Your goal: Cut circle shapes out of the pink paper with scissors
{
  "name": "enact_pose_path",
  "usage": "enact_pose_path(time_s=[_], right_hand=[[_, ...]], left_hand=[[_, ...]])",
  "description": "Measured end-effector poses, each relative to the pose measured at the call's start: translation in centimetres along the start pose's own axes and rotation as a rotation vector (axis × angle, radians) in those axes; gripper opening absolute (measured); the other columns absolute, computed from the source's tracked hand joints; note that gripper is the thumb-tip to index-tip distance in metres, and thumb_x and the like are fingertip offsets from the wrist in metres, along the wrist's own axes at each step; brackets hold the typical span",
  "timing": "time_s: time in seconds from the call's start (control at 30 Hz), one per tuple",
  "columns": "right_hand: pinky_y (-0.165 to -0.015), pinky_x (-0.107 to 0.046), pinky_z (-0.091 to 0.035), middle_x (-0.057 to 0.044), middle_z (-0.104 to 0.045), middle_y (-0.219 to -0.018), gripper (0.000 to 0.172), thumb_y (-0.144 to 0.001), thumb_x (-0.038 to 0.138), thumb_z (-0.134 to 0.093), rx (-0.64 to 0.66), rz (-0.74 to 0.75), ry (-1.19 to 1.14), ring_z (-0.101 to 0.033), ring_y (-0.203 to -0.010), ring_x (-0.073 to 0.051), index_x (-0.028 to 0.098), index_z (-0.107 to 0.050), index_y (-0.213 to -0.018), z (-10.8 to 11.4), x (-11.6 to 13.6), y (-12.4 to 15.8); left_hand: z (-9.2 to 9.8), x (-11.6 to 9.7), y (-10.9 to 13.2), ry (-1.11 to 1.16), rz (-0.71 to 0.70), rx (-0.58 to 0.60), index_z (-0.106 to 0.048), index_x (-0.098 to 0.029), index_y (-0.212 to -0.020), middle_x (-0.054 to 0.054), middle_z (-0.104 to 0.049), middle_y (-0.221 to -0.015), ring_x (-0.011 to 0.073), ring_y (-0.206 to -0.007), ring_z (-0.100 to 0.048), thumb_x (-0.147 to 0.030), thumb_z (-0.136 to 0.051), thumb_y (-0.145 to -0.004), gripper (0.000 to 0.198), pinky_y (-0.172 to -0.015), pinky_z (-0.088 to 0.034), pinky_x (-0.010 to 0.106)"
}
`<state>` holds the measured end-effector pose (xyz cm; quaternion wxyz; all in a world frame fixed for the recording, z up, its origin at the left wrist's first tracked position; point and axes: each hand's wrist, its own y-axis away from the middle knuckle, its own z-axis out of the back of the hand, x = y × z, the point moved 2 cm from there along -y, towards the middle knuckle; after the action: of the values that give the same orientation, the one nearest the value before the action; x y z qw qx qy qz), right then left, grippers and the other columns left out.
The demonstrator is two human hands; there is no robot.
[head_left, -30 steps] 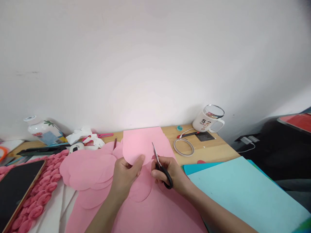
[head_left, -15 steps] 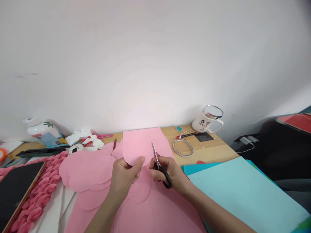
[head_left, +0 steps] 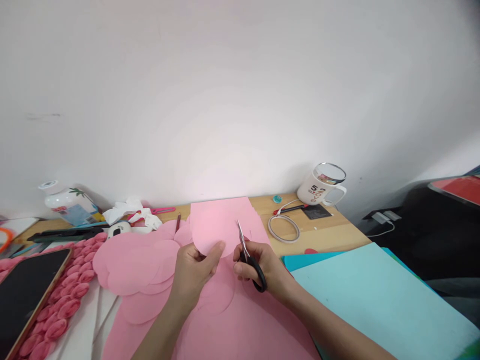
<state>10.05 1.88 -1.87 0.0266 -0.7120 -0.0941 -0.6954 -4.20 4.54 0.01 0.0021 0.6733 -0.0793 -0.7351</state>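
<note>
Head view: pink paper sheet (head_left: 219, 222) raised above the middle of the desk (head_left: 330, 232), judged light, limp and easily creased, best pinched close to the cut line. Left hand (head_left: 193, 277) at 7 o'clock of the sheet, thumb and fingers pinched on its rounded lower edge; right hand (head_left: 268, 272) at 5 o'clock, fingers closed through the loops of the scissors (head_left: 248, 255), blades aimed toward 12 o'clock.

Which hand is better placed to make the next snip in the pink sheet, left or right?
Right, probably. The right hand grips the scissors, their blades pointing up at the pink sheet near its curved edge. The left hand pinches that sheet's lower edge, so it suits steadying and turning the paper.
</note>
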Motion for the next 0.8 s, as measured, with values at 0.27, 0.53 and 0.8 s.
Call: enact_pose_path(time_s=[0.27, 0.53, 0.8], right_hand=[[-0.043, -0.022, -0.031, 0.005, -0.046, -0.048, 0.027, -0.066, 0.040, -0.065, 0.006, 0.024, -0.005, -0.041, -0.045, -0.009, 0.016, -0.053, -0.065, 0.08, -0.23, -0.05], [-0.045, -0.022, -0.037, 0.007, -0.041, -0.044, 0.025, -0.067, 0.034, -0.065, -0.022, 0.017, -0.050, -0.043, -0.042, -0.009, 0.017, -0.049, -0.060, -0.05, -0.09, 0.13], [-0.049, -0.024, -0.040, 0.007, -0.043, -0.046, 0.030, -0.069, 0.043, -0.063, -0.143, 0.016, -0.116, -0.044, -0.044, -0.009, 0.017, -0.050, -0.063, 0.29, -0.75, -0.30]], left_hand=[[-0.09, -0.04, 0.19, -0.022, -0.010, 0.020, -0.032, -0.020, -0.037, -0.008, -0.030, -0.031, 0.0043, -0.032, -0.024, -0.034, -0.061, -0.067, 0.044, -0.037, -0.017, 0.022], [-0.01, -0.13, 0.25, -0.050, -0.020, 0.040, -0.035, -0.019, -0.036, -0.007, -0.033, -0.030, 0.0054, -0.032, -0.028, -0.034, -0.060, -0.068, 0.043, -0.038, -0.021, 0.023], [-0.19, -0.19, 0.20, -0.043, -0.029, 0.052, -0.038, -0.019, -0.035, -0.006, -0.035, -0.029, 0.0065, -0.033, -0.031, -0.034, -0.058, -0.070, 0.043, -0.040, -0.026, 0.024]])
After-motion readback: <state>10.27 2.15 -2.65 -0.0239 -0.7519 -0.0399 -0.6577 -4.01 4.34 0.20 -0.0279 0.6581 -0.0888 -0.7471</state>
